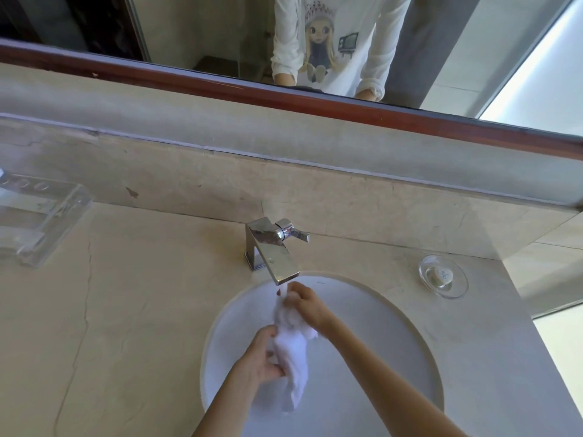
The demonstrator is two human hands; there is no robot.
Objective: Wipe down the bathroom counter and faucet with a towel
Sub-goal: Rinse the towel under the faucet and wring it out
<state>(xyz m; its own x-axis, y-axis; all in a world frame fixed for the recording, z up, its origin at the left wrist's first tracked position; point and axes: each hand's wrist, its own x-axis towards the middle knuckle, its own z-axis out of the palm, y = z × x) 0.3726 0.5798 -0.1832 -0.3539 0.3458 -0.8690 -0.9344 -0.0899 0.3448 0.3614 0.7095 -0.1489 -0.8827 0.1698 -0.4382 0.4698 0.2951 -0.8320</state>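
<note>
The towel is white, bunched and hangs over the sink, directly below the faucet spout. I hold it in both hands. My right hand grips the upper end, fingers curled round the cloth just under the spout outlet. My left hand grips the middle of the towel from the left side, fingers and thumb closed round it. The lower end hangs free below my left hand, above the sink bowl. A short stream of water runs from the spout onto the top of the towel.

The faucet is chrome, square in section, with a lever on its right side pointing right. It stands on the counter at the rear rim of the sink. The counter is beige stone with thin cracks on its left part.

A clear soap dish sits on the counter right of the faucet, well apart from it, and holds a small round white item. A clear tray sits at the left edge. A mirror with a brown frame runs above the backsplash and reflects a white printed shirt.
</note>
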